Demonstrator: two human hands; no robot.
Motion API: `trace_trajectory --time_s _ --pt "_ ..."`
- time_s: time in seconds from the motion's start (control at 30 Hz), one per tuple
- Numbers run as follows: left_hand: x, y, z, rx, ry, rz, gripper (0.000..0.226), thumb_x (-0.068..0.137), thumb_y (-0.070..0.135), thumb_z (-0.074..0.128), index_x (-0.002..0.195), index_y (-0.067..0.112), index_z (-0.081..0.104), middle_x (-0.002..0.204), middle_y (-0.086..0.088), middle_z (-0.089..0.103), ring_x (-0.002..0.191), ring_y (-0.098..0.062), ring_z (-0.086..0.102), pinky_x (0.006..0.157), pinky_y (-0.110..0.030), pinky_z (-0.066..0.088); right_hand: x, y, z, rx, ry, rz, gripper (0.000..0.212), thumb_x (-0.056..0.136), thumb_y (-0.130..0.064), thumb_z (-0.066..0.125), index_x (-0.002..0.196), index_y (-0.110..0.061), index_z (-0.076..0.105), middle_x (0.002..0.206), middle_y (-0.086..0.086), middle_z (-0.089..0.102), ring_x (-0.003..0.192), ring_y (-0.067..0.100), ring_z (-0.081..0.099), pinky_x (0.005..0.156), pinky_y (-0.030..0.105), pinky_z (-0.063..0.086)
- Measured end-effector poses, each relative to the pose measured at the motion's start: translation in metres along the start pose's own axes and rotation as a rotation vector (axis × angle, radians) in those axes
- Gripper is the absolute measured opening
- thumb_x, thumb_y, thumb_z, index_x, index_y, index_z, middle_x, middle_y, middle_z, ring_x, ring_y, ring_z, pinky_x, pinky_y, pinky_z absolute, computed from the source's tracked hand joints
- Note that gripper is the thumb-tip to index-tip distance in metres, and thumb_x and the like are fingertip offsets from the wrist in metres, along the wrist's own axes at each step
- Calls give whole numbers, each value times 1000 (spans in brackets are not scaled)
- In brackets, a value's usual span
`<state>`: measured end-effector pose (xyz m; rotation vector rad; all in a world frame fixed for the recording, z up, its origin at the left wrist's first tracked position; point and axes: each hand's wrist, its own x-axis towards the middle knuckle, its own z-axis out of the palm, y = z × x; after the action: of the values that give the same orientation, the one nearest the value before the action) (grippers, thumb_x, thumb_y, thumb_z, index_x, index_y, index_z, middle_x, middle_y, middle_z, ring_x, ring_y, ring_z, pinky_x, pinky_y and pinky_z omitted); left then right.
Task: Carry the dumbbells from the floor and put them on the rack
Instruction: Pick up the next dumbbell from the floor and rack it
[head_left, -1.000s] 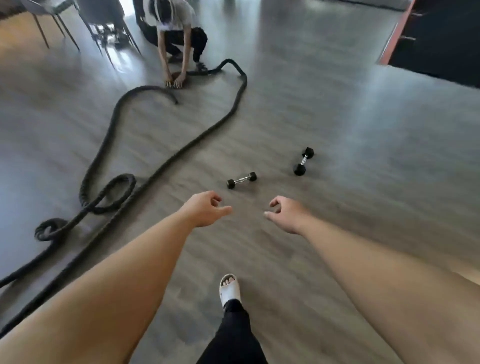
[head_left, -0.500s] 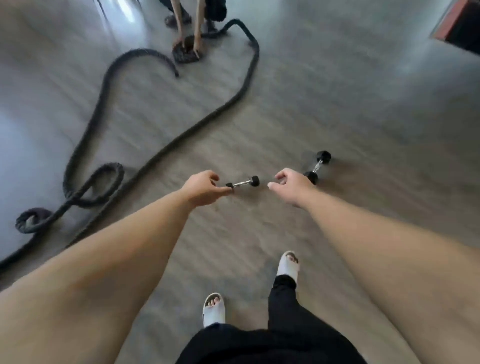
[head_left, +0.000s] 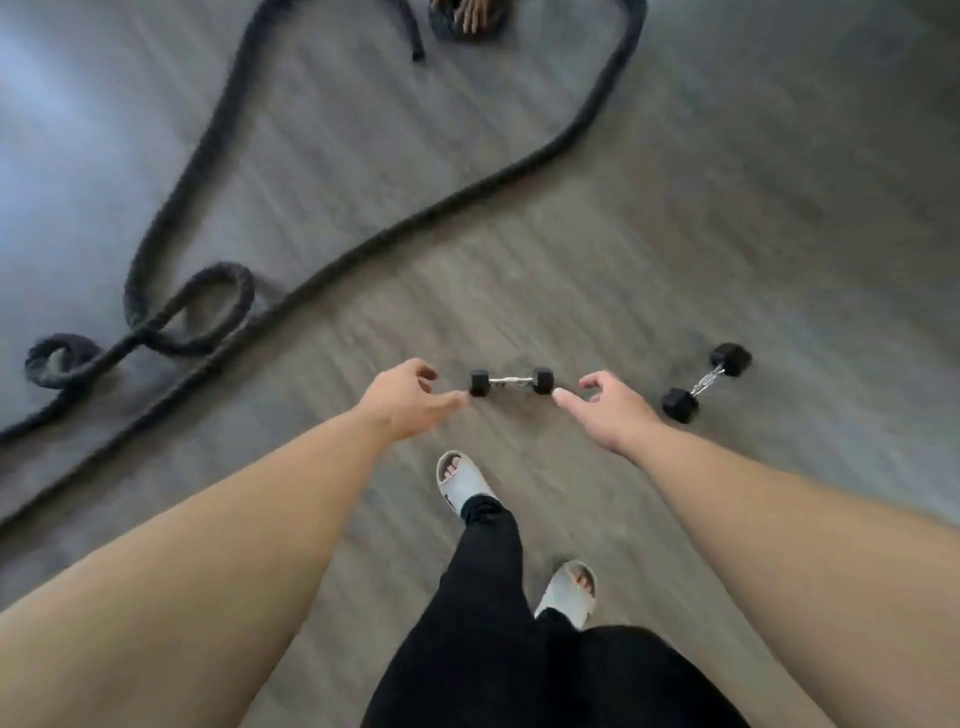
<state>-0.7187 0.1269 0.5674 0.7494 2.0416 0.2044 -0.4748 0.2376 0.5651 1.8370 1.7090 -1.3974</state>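
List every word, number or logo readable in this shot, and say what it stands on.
No text can be read.
Centre dumbbell: any marking on its heads is too blurred to read.
Dumbbell at right: the same.
Sandals: nothing legible.

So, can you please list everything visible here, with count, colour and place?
near dumbbell: one, black with metal handle, floor, between the grips
right dumbbell: one, same colours, floor, further right
rope: one, black, looped across floor, left and top
another person's fingers: top edge, on rope coil
floor: grey wood-look
sandals: two, pale grey, below centre
trousers: black, bottom centre
left grip: bare hand, open, beside near dumbbell's left end
right grip: bare hand, open, beside its right end
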Motion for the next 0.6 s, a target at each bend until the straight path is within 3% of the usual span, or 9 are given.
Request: trace_trajectory --time_s 0.1,0.2,0.3,0.43,0.53,0.6 --pt "59 -6 13 -46 -29 -72 63 79 59 78 126 21 61 120 3 67 91 -13 66 73 -25 49 69 -9 2 14 11 26 57 89 -64 65 133 -28 58 130 1 65 106 25 65 94 34 50" --pt "130 -15 38 -95 -67 -137 63 79 57 79 128 23 59 121 5 66 89 -12 67 73 -26 49 150 -4 13 -19 -33 33 57 92 -59 65 136 -25 56 122 1 63 100 23 60 83 32 44" --pt "208 -33 81 -154 -85 -197 61 78 58 80 125 26 59 121 5 66 87 -11 67 74 -27 51 240 17 39 -112 -100 44 61 93 -59 62 142 -25 52 134 2 61 106 27 65 79 32 46" --pt "307 -73 152 -104 -106 -237 56 78 58 80 121 28 62 122 5 67 96 -12 63 83 -25 48 368 53 89 -219 -179 59 67 90 -61 65 145 -24 51 144 5 60 122 29 62 89 33 45" --pt "369 -100 209 -140 -77 -275 69 78 59 79 135 26 57 129 4 64 108 -13 61 89 -25 46 452 82 123 -232 -163 50 71 88 -62 68 145 -22 53 147 10 58 130 30 57 98 34 44" --pt "409 -115 245 -144 -63 -275 82 77 59 80 145 23 50 137 -1 61 119 -18 62 97 -29 49 495 104 147 -199 -139 69 76 84 -65 70 146 -24 52 145 12 57 126 34 61 102 37 48"
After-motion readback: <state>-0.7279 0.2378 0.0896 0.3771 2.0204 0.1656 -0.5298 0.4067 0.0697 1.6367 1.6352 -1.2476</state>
